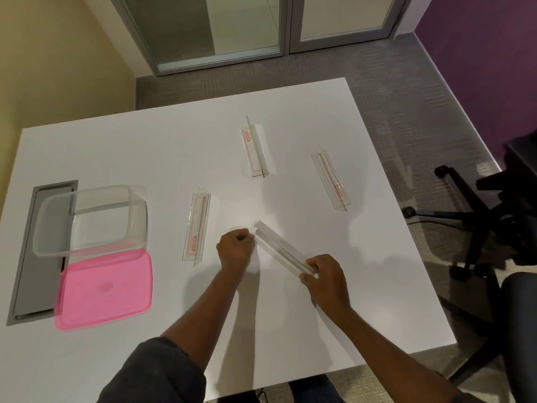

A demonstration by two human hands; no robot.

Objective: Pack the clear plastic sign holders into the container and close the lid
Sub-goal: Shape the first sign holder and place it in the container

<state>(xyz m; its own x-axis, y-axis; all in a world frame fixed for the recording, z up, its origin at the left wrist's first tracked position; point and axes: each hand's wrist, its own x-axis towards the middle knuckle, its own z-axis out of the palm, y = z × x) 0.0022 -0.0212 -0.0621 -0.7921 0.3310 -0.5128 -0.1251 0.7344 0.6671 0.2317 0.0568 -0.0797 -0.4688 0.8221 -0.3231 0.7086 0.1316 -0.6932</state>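
White table (pixel 145 158), grey carpet (pixel 392 106); both hands (pixel 236 248) (pixel 325 274) grip one sign holder (pixel 280 248).

white table (pixel 363 286) | grey carpet (pixel 392 97) | yellow wall (pixel 58 68) | purple wall (pixel 479 53) | black chair (pixel 494 222)

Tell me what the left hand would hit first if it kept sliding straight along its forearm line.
Probably nothing on the table: the left hand points up-frame between two lying sign holders. Depth is uncertain, though.
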